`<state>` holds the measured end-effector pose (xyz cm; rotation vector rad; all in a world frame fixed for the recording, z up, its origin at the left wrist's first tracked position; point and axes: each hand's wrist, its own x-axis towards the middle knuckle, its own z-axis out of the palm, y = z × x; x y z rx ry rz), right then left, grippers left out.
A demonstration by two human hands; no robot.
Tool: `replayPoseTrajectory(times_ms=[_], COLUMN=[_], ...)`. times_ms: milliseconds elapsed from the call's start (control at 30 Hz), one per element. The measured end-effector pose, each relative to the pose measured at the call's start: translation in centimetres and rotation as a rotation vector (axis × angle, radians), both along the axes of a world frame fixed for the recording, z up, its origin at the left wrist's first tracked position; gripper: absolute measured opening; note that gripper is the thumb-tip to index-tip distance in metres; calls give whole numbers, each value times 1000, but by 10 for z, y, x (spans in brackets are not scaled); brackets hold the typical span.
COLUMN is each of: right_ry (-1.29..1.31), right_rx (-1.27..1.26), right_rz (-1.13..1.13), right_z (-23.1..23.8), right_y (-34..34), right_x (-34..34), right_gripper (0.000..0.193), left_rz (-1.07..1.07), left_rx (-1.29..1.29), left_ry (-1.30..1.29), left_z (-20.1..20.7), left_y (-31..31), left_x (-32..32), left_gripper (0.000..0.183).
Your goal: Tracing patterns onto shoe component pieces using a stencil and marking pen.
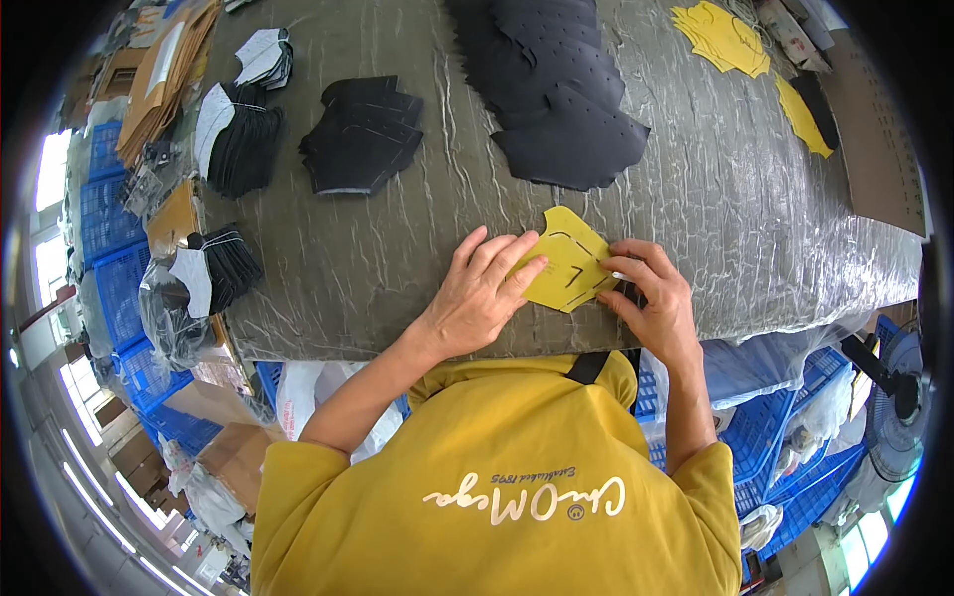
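A yellow pattern template (562, 268) with cut slots and a dark mark lies on the table near its front edge. My left hand (480, 290) rests on the template's left side, fingers spread and fingertips pressing it down. At its right edge my right hand (653, 298) is closed in a pinch round a slim silver-white pen (619, 275), with the tip against the template. The pen's rest is hidden by my fingers. I cannot tell whether a piece lies under the template.
Overlapping black cut pieces (571, 134) lie ahead, with a smaller black stack (362, 136) to their left. Tied black bundles (241, 149) line the left side. More yellow templates (720, 38) lie far right, near a cardboard box (874, 129). Blue crates (124, 298) stand beyond the table's left edge.
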<state>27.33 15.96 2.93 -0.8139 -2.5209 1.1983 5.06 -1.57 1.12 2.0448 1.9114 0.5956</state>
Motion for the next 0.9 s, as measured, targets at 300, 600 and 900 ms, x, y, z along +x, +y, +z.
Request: replayPoseTrajectory(times_ms=[300, 600, 900], right_ry=[7, 13, 33], right_rx=[47, 12, 11], right_rz=[23, -7, -2], right_z=[1, 2, 2], right_y=[2, 1, 2], right_x=[1, 0, 1], right_gripper=[43, 49, 49], left_rz=[-99, -107, -103], left_rx=[54, 43, 28], left_ry=[44, 15, 0], left_z=[-3, -3, -1], left_y=[6, 6, 7], left_x=[-13, -14, -13], left_gripper=[59, 61, 60])
